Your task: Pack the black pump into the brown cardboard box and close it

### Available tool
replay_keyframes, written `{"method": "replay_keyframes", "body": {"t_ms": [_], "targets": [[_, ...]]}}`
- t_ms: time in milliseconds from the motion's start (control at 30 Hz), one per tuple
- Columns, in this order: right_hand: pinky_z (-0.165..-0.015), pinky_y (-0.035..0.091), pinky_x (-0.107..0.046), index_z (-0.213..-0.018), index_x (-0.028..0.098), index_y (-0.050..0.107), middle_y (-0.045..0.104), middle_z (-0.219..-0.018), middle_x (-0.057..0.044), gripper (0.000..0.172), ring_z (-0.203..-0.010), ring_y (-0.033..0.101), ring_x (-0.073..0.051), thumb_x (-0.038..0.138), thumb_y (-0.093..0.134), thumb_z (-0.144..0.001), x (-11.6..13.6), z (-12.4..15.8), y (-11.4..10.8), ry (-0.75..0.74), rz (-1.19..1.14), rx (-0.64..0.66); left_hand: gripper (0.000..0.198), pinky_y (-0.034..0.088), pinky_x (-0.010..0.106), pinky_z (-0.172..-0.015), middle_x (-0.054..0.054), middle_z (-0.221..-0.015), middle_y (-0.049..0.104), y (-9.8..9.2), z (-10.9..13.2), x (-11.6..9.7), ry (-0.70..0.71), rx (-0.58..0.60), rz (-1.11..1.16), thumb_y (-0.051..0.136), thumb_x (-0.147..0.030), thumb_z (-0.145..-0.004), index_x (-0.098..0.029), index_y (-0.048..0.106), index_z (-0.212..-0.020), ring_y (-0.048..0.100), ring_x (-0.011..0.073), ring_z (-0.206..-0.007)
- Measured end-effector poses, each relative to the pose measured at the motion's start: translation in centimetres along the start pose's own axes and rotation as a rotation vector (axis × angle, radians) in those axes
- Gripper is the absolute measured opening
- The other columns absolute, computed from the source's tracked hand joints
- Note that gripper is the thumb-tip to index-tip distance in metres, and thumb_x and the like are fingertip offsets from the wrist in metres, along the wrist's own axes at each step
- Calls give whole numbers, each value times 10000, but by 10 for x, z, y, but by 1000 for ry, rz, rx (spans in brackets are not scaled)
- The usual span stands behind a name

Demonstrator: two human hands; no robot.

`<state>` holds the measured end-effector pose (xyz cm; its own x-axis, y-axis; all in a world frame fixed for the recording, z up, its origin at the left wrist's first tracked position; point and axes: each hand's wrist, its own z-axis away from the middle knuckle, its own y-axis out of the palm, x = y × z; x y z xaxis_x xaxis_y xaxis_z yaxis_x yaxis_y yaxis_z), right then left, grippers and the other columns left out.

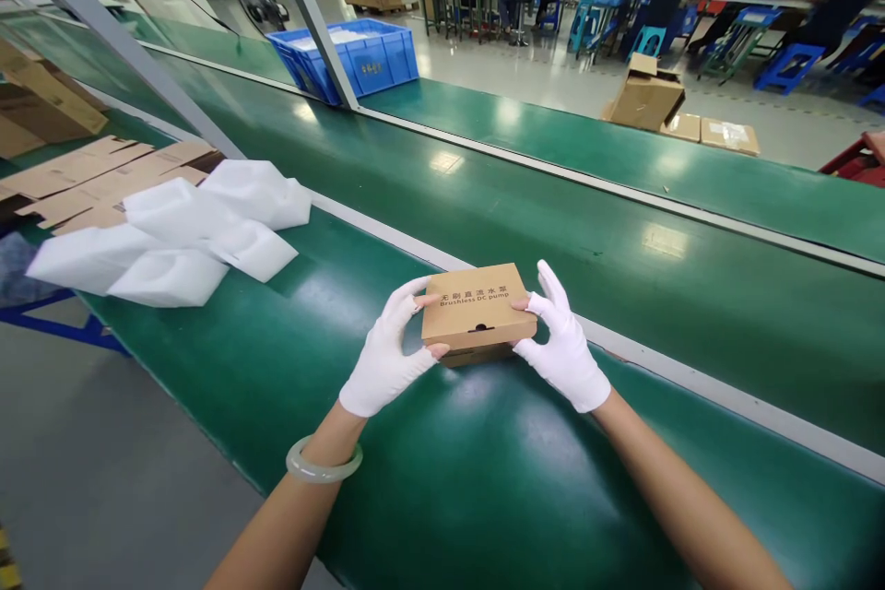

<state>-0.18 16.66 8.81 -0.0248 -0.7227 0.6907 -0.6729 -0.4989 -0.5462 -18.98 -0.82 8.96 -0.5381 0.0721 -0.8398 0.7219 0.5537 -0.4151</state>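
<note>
A small brown cardboard box [477, 302], printed "Brushless DC pump", is between my two hands over the green bench, its lid closed. My left hand [393, 352], in a white glove with bare fingertips, grips the box's left side, thumb at the front corner. On the right side, my right hand [563, 346], gloved the same way, holds the box with thumb and a finger while another finger sticks up. Whether the box's underside touches the bench, I cannot tell.
White foam pieces [181, 235] lie on the bench at left, beside flattened cardboard [103, 180]. A blue crate [380, 63] stands across the conveyor belt [553, 203]. Cartons [646, 94] sit beyond the far edge. Several people work at benches in the background.
</note>
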Motion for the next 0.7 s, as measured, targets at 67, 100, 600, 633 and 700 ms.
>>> {"method": "replay_keyframes", "body": {"t_ms": [67, 100, 600, 633, 700], "targets": [[-981, 483, -496, -1019, 219, 516, 270, -1543, -193, 274, -1339, 431, -322, 190, 618, -767, -4, -4, 4, 49, -113, 38, 531, 371, 580, -1094, 131, -1499, 331, 2, -5, 2, 22, 60, 25, 667, -452, -828, -279, 478, -1293, 356, 336, -1368], [-979, 487, -485, -1003, 222, 508, 336, -1514, -196, 268, -1321, 458, -310, 178, 609, -758, -5, -6, 7, 37, -128, 31, 559, 365, 591, -1094, 133, -1515, 317, 3, -7, 4, 41, 71, 17, 666, -461, -826, -282, 467, -1316, 337, 347, -1382], [-851, 533, -425, -1178, 247, 557, 613, -1206, -121, 311, -1085, 596, -245, 402, 590, -910, -20, -25, 3, -379, 141, -47, 547, 413, 497, -1097, 133, -1378, 551, -14, -29, 21, 180, -11, -62, 735, -438, -778, -235, 597, -1267, 482, 320, -1302], [-826, 535, -406, -1160, 242, 565, 635, -1177, -116, 270, -1047, 617, -235, 375, 572, -924, -18, -27, 5, -384, 160, -66, 525, 423, 482, -1094, 124, -1364, 567, -14, -30, 23, 171, -35, -45, 734, -437, -780, -241, 613, -1252, 503, 314, -1283], [-785, 530, -381, -1132, 231, 581, 669, -1127, -111, 235, -979, 647, -224, 362, 551, -940, -13, -28, 10, -398, 204, -96, 490, 438, 464, -1088, 108, -1340, 592, -14, -33, 26, 156, -75, -4, 733, -439, -780, -254, 639, -1224, 538, 301, -1250]]}}
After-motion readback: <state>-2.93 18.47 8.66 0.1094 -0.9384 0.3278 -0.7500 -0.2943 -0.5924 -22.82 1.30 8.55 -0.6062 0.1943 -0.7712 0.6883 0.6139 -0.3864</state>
